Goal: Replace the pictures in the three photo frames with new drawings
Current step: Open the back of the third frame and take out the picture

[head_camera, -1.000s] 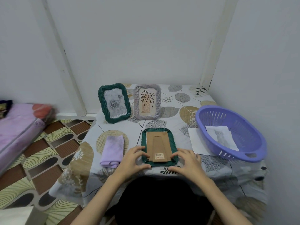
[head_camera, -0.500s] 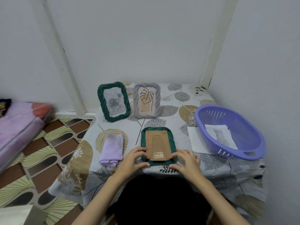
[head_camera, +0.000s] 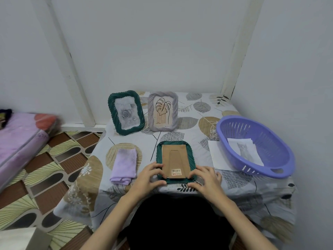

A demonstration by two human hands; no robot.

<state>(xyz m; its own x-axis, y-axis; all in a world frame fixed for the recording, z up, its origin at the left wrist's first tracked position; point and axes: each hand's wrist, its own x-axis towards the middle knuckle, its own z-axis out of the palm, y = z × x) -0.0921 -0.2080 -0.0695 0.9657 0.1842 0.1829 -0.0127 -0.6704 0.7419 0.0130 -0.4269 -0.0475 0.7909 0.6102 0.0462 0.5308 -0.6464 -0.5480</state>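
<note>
A dark green photo frame [head_camera: 174,145] lies face down near the table's front edge, its brown cardboard back [head_camera: 174,162] facing up. My left hand [head_camera: 150,176] pinches the frame's lower left corner, thumb under the edge and fingertips on the backing's rim. My right hand [head_camera: 207,178] grips the lower right corner the same way. Behind stand a second green frame [head_camera: 126,112] holding a grey rose picture and a grey frame [head_camera: 163,111] holding a leaf drawing. A cat drawing [head_camera: 246,152] lies in the purple basket [head_camera: 270,170].
A folded lilac cloth [head_camera: 124,163] lies left of the face-down frame. A white sheet [head_camera: 216,156] is tucked partly under the basket at the right. The small table [head_camera: 234,186] has a leaf-print cover and stands in a wall corner. A pink mattress [head_camera: 21,138] lies on the floor at left.
Both hands stay at the frame's lower corners; the fingertips have shifted slightly along the backing's lower edge. The frame itself has not moved.
</note>
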